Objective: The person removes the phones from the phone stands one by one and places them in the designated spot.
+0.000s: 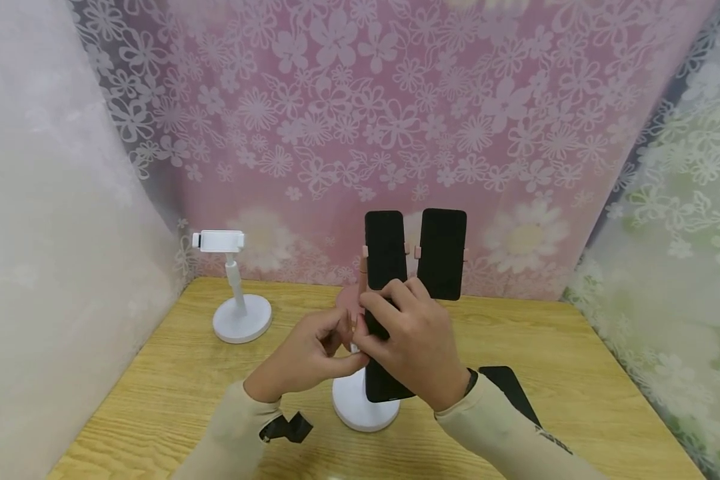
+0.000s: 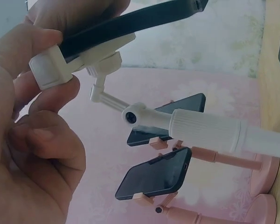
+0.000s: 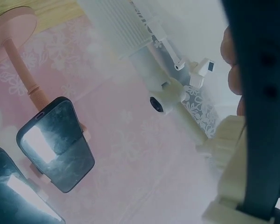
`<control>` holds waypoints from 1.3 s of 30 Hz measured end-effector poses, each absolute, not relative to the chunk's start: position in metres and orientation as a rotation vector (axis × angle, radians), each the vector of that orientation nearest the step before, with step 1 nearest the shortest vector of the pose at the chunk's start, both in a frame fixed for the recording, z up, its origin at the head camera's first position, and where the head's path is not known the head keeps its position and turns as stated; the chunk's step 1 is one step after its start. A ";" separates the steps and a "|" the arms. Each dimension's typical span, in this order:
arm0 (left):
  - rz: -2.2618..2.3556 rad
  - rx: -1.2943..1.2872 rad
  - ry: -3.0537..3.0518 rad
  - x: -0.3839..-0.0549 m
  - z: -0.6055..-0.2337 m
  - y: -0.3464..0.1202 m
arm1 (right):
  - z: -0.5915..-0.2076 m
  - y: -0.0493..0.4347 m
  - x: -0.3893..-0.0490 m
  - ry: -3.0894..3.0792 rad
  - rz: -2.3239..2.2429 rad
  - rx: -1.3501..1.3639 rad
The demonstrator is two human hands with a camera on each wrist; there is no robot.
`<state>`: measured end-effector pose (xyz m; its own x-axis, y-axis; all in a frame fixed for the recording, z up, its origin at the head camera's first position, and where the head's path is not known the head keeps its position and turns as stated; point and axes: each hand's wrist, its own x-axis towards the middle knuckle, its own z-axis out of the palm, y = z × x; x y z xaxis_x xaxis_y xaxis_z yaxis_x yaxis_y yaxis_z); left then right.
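From where I'm standing, the work is at the lower middle of the head frame, where both hands meet over a white stand (image 1: 354, 405). The phone being worked on (image 1: 384, 388) is there too, its screen partly hidden under the right hand (image 1: 417, 330). The fingers of that hand are bent round the phone's edge; the right wrist view catches a few of them just behind it. The left hand (image 1: 312, 350) has its thumb and fingers pinched on the white end grip (image 2: 51, 67) of the stand's holder, right against the phone's edge.

I'd say the step in hand is fitting this phone into its holder. Whether the grip is properly seated I can't tell. The next move probably calls for the right hand to keep the phone flat against the holder while the left eases the end grip snugly over the edge, and then a gentle test before either lets go; released too soon, the phone might slip.

Above and to the right of the hands, two phones, a left one (image 1: 386, 247) and a right one (image 1: 443, 253), stand in pink holders. A second white stand (image 1: 243, 320) waits at the left with its holder bare, and a dark phone-like slab (image 1: 507, 389) lies on the counter (image 1: 144, 400) at lower right.
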<state>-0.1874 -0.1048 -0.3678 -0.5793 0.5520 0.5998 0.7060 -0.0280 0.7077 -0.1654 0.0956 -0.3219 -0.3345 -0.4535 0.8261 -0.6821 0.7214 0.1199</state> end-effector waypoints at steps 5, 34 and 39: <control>-1.645 -1.338 -2.115 -0.184 -0.367 -0.108 | -0.320 0.095 -0.164 -1.989 0.376 0.886; -1.555 -1.367 -2.154 -0.185 -0.366 -0.109 | -0.320 0.101 -0.166 -1.765 0.687 0.976; -1.487 -1.334 -2.181 -0.183 -0.364 -0.106 | -0.323 0.101 -0.169 -1.741 0.725 1.001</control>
